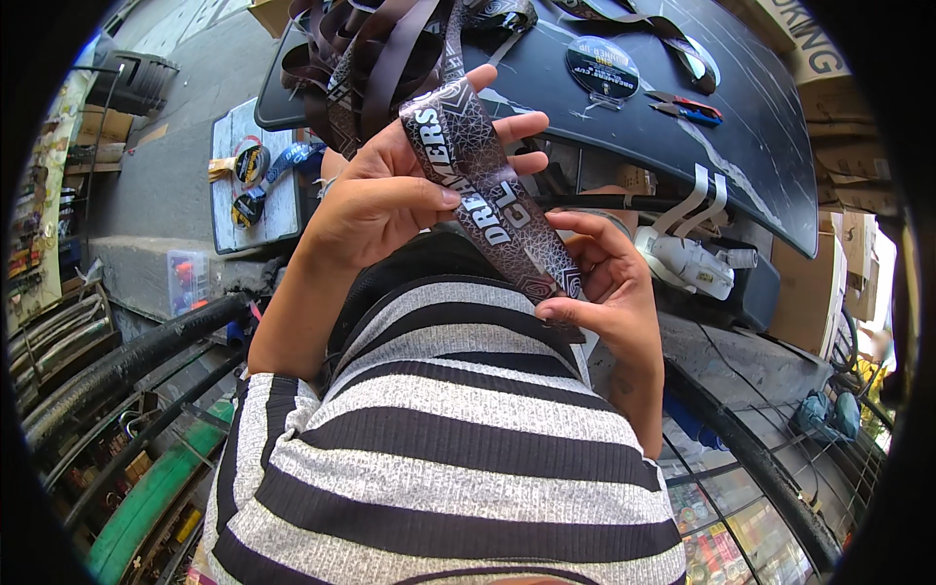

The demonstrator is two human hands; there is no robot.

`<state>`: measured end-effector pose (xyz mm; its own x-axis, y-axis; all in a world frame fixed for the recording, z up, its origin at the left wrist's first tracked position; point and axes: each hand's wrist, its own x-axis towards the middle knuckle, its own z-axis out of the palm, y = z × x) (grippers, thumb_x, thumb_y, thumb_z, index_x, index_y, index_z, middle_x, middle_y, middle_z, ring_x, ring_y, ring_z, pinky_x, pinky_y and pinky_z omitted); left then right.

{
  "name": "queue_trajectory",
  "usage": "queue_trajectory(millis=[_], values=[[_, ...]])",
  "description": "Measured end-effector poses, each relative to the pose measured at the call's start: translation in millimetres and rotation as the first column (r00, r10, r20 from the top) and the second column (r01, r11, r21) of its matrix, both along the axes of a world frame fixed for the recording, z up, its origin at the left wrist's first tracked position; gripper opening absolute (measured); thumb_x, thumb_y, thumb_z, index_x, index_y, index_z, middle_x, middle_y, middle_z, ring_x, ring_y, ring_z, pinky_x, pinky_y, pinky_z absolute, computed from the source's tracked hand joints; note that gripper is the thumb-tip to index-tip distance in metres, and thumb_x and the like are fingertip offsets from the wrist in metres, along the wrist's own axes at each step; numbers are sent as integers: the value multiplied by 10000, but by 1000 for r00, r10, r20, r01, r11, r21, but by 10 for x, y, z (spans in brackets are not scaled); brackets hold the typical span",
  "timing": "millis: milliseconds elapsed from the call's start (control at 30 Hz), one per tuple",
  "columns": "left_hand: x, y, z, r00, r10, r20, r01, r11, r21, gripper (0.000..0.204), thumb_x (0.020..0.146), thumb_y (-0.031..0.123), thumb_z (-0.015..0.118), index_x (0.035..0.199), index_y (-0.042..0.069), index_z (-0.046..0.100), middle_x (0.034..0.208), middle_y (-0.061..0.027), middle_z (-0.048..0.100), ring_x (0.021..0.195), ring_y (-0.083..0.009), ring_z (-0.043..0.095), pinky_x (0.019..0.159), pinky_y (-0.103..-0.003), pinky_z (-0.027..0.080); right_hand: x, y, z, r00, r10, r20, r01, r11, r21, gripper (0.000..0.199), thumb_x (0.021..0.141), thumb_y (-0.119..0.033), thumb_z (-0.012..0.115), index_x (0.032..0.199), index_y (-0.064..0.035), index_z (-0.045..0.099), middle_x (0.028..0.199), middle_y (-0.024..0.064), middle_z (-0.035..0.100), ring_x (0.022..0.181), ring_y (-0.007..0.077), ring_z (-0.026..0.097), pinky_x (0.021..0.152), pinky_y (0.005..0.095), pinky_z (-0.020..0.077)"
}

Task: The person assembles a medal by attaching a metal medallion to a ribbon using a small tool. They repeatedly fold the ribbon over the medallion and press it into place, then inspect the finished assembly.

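Observation:
A dark brown medal ribbon (pixel 458 161) with white lettering and a pale web pattern slants across my lap in front of the table. My left hand (pixel 366 210) holds its upper part, thumb pressed on the printed face and fingers extended behind it. The lower end is pinched between the thumb and fingers of my right hand (pixel 616 278). Beyond my left hand, a heap of looped brown ribbons (pixel 375 58) hangs over the table's edge. A round dark medal (pixel 603 70) and red-and-blue handled snips (pixel 686 108) lie on the tabletop.
The black marbled table (pixel 751 127) spans the far side. A low white-topped table (pixel 229 219) at left carries round items and a blue ribbon. A white plastic device (pixel 687 265) sits under the right edge. Cardboard boxes (pixel 814 292) stand at right; black metal bars (pixel 136 361) flank me.

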<state>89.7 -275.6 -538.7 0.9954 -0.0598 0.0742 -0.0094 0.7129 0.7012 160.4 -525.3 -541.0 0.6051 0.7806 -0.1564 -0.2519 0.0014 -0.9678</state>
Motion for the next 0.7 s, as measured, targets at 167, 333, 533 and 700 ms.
queue_trajectory(millis=[167,333,533,700], values=[[10,52,-17,999,35,40,-34,999,-42,938,741,-150,500,1590,29,145,1509,-349,373,1373,-464,454,1055,-533,497,37,-75,38,981,-1,-192,8,999,33,547,841,-69,772,1333,41,560,1261,153,649,1038,198,695,947,310,526],[2,87,-12,999,9,48,-5,996,-89,941,724,-159,500,1579,9,143,1530,-355,329,1380,-494,423,1043,-512,515,23,-107,15,995,-46,-85,51,997,57,397,943,-25,659,1326,33,570,1235,108,662,1066,139,657,936,278,521],[-19,96,85,998,8,-63,-14,995,-97,981,686,-179,466,1571,-38,68,1584,-315,243,1428,-456,366,986,-458,582,89,-20,-157,998,-63,27,60,992,113,304,903,45,679,1187,-40,612,1121,96,686,1062,141,655,933,281,528],[14,71,49,999,-4,-33,-7,947,-321,870,744,-196,447,1542,-70,125,1582,-328,224,1437,-490,316,1036,-501,541,67,132,-412,992,-126,-3,122,960,252,183,927,110,589,1036,-35,613,1059,92,691,1056,138,651,948,297,526]])
